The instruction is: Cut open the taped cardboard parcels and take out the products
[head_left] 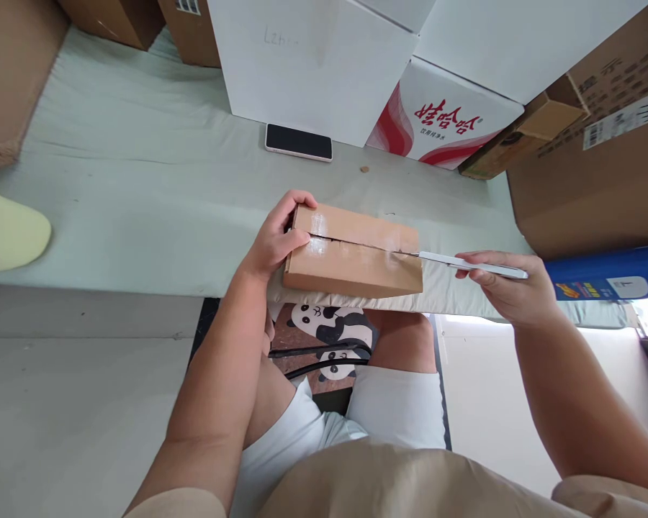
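Note:
A small brown cardboard box (356, 262) lies on the cloth-covered table near its front edge. Clear tape shows at both ends of the seam along its top. My left hand (278, 234) grips the box's left end, thumb on top and fingers round the far side. In my right hand (510, 284) is a white utility knife (472, 265), its handle held between thumb and fingers. The blade points left, and its tip is at the seam near the right end of the box.
A phone (299, 142) lies beyond the box, before a tall white box (313, 65). A white-and-red carton (446, 119) and a large brown carton (599, 165) stand at the right. A blue container (610, 275) lies by the right edge, and a pale yellow rounded object (11, 230) at the left.

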Demonstrator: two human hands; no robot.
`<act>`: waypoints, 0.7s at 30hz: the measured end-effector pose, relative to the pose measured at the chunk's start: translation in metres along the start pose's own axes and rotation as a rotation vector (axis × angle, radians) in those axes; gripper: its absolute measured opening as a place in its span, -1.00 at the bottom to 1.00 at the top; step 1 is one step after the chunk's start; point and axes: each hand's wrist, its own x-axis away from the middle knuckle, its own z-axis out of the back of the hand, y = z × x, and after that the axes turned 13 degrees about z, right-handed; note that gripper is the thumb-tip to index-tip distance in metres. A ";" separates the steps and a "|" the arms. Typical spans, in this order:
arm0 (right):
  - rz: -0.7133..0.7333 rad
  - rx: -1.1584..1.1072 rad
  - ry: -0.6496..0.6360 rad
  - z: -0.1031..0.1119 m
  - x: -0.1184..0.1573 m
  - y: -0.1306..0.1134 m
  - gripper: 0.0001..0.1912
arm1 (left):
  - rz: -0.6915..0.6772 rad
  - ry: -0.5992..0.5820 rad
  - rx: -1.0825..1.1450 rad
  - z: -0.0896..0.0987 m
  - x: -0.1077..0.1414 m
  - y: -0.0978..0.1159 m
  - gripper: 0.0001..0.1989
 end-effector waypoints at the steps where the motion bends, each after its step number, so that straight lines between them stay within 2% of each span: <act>1: 0.009 -0.002 -0.004 0.000 0.000 0.001 -0.69 | 0.008 -0.006 0.019 0.000 0.000 0.000 -0.60; 6: 0.070 0.049 -0.035 -0.001 -0.001 0.000 -0.76 | 0.024 -0.073 0.042 0.001 0.002 0.001 -0.64; 12: 0.119 0.175 -0.139 -0.011 -0.007 -0.010 -0.77 | 0.026 -0.067 0.039 0.001 0.002 0.001 -0.66; 21: 0.272 0.329 -0.232 0.002 -0.007 -0.030 -0.85 | -0.025 -0.035 -0.025 0.003 0.003 0.003 -0.62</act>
